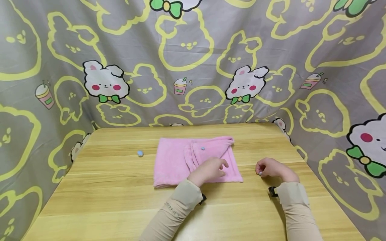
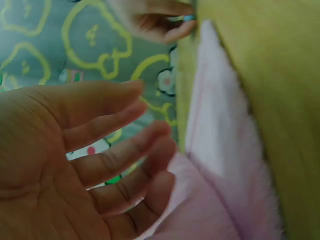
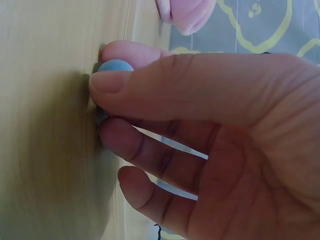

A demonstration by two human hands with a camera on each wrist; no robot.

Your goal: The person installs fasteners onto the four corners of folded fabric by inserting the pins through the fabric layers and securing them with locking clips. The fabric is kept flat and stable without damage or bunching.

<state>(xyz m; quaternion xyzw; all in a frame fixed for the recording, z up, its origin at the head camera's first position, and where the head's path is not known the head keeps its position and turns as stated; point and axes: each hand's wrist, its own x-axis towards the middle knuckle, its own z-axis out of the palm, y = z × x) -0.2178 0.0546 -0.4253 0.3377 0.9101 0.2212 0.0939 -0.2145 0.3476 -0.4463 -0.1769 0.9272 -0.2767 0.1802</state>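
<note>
A folded pink cloth [image 1: 172, 160] with a plush look lies on the table, one corner turned over. Over its front right part hovers my left hand [image 1: 209, 170], fingers loosely bent around nothing; the left wrist view shows the bare palm [image 2: 45, 165]. On the folded flap sits a small light blue round piece [image 1: 203, 148]. My right hand [image 1: 272, 168] is at the tabletop, right of the cloth. Its thumb and fingers pinch a similar blue piece [image 3: 116, 65], domed and finely textured, partly hidden by the thumb.
Another small blue piece [image 1: 140, 153] lies on the wooden table [image 1: 105, 187], left of the cloth. A grey curtain [image 1: 144, 47] with cartoon animals hangs behind the table and along both sides.
</note>
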